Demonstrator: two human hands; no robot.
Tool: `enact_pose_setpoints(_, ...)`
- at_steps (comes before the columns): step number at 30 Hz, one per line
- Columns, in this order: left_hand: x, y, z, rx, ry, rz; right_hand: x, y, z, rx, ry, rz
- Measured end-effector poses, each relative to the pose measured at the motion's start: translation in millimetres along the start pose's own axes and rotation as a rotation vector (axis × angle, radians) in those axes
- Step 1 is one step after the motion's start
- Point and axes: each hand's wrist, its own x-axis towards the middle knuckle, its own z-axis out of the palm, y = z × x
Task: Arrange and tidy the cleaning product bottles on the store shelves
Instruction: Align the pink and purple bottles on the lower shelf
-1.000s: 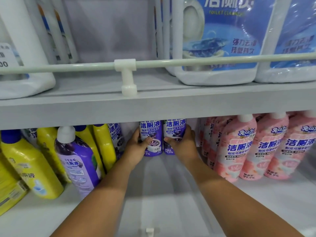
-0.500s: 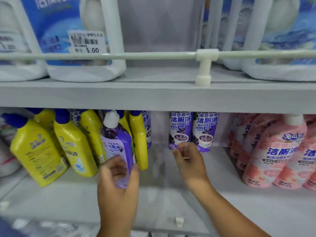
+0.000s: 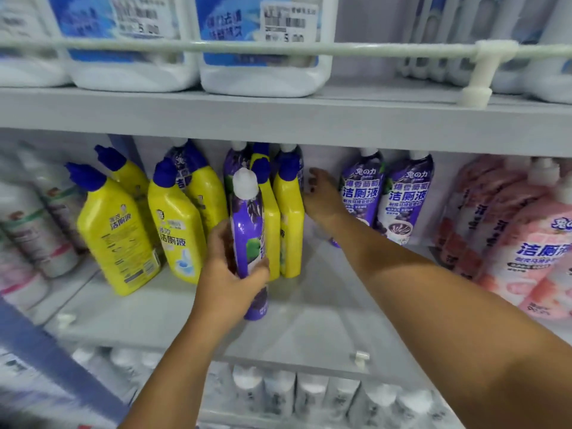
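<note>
My left hand [image 3: 230,274] grips a purple bottle with a white cap [image 3: 247,230], held upright in front of the yellow bottles on the middle shelf [image 3: 309,329]. My right hand [image 3: 322,196] reaches deep into the gap between a yellow bottle with a blue cap [image 3: 289,224] and two purple bottles [image 3: 387,196] at the back; its fingers are spread and hold nothing. More purple bottles [image 3: 235,162] stand behind the yellow row.
Several yellow bottles [image 3: 120,230] lean at the left. Pink bottles [image 3: 526,243] fill the right. Large white jugs with blue labels [image 3: 263,41] sit on the upper shelf behind a white rail [image 3: 309,48]. White bottles [image 3: 309,394] line the shelf below.
The view has swung left. My left hand has lifted the purple bottle higher and clear of the yellow ones. My right hand has moved from the shelf's front deeper into the gap.
</note>
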Motion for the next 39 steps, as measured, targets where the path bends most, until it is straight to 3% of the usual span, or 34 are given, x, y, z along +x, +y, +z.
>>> enact_pose_setpoints(4, -9, -18, -8, 0.004, -0.038, -0.087, 2, -7, 4, 0.127, -0.045, 0.043)
enact_pose_setpoints(12, -9, -29, -18, -0.11, -0.196, -0.144, -2, -19, -1, 0.129, -0.098, 0.073)
enact_pose_setpoints(20, -15, -35, -19, -0.105, -0.146, -0.109, -38, -16, 1, 0.475, 0.172, 0.134)
enact_pose_setpoints(24, -19, -38, -22, -0.141, -0.143, -0.119, -68, -20, -13, 0.705, 0.257, 0.018)
enact_pose_setpoints(28, -25, -40, -22, -0.118, -0.123, -0.087, -103, -9, -46, 0.682, 0.292, -0.046)
enact_pose_setpoints(30, -27, -38, -12, -0.103, -0.187, -0.086, -118, 6, -69, 0.645, 0.279, -0.021)
enact_pose_setpoints(34, -34, -25, 38, -0.108, -0.361, -0.089, -137, 38, -114, 0.579, 0.251, 0.034)
enact_pose_setpoints(39, -17, -24, 104, -0.08, -0.392, -0.045, -139, 72, -151, 0.49, 0.286, 0.04)
